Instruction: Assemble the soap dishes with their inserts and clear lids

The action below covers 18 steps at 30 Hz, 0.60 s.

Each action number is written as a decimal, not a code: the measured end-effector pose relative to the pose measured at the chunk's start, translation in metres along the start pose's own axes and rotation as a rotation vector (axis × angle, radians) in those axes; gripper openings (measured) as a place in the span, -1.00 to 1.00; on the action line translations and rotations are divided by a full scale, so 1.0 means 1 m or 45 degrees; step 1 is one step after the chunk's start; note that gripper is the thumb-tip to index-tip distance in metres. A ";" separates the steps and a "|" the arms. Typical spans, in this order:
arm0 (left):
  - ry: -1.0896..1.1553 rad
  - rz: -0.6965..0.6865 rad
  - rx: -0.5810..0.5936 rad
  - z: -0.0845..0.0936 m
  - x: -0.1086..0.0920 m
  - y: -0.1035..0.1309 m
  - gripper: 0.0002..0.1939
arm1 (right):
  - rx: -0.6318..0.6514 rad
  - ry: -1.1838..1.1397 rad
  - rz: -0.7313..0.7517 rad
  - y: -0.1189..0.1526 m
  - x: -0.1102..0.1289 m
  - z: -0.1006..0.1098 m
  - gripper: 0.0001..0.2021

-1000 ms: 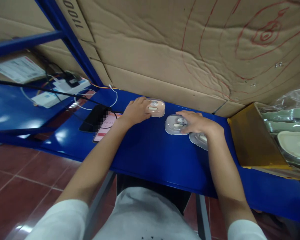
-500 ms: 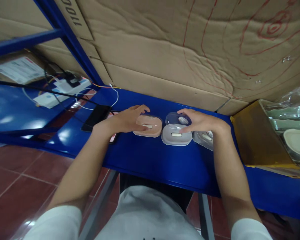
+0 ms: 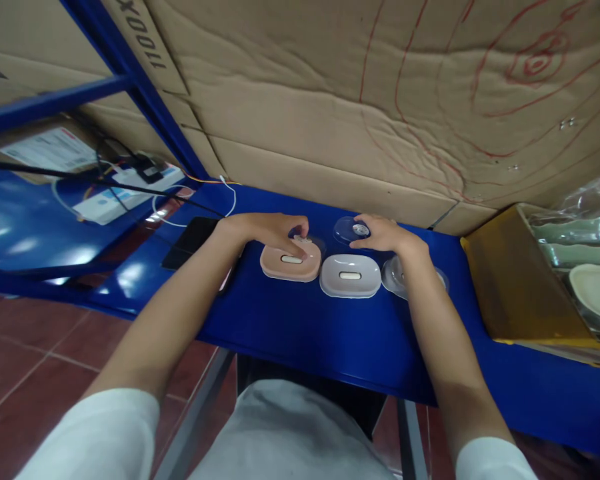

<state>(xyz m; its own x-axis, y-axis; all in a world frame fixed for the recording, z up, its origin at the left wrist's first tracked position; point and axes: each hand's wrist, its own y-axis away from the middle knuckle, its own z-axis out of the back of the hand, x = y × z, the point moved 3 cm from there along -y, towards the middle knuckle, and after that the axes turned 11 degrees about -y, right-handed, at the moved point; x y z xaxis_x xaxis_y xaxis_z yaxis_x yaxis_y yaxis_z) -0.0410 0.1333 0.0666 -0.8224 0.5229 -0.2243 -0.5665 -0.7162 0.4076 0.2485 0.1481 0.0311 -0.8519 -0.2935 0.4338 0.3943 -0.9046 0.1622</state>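
Note:
My left hand [image 3: 283, 233] is over a pink oval dish [image 3: 285, 268], its thumb and fingers closed round a small part of a clear lid [image 3: 316, 245] behind that dish. My right hand [image 3: 380, 235] grips the edge of another clear oval lid [image 3: 346, 229] with a round patterned knob. In front of that lid a white oval dish [image 3: 351, 276] with a pale bar in its middle lies on the blue table. Under my right wrist, partly hidden, sits a clear piece [image 3: 394, 275].
At the right stands an open cardboard box [image 3: 510, 273] holding green and cream pieces. A black phone-like object [image 3: 190, 241] lies left of my left forearm. Behind is a cardboard wall [image 3: 300, 120]; cables and a power strip [image 3: 125, 195] are at the left.
The clear lid in my right hand has moved back, off the white dish. My left hand has shifted from the pink dish's side to its back edge, with its fingers closer together.

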 end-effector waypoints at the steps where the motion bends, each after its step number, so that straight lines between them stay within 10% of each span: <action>1: -0.011 -0.002 -0.009 0.002 0.001 -0.005 -0.30 | 0.009 -0.007 -0.020 0.000 0.000 -0.001 -0.22; 11: -0.144 0.041 -0.364 0.007 0.023 -0.064 -0.31 | 0.029 -0.080 -0.016 0.011 0.006 0.009 -0.25; 18: -0.154 -0.009 -0.486 -0.008 0.023 -0.069 -0.43 | -0.049 -0.199 0.072 0.101 -0.012 0.036 -0.29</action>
<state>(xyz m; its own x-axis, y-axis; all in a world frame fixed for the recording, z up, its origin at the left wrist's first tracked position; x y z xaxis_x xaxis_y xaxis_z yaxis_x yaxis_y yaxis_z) -0.0211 0.1908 0.0266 -0.8191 0.5628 -0.1107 -0.5697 -0.8207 0.0433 0.3106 0.0710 0.0743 -0.7637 -0.2951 0.5741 0.4239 -0.9001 0.1011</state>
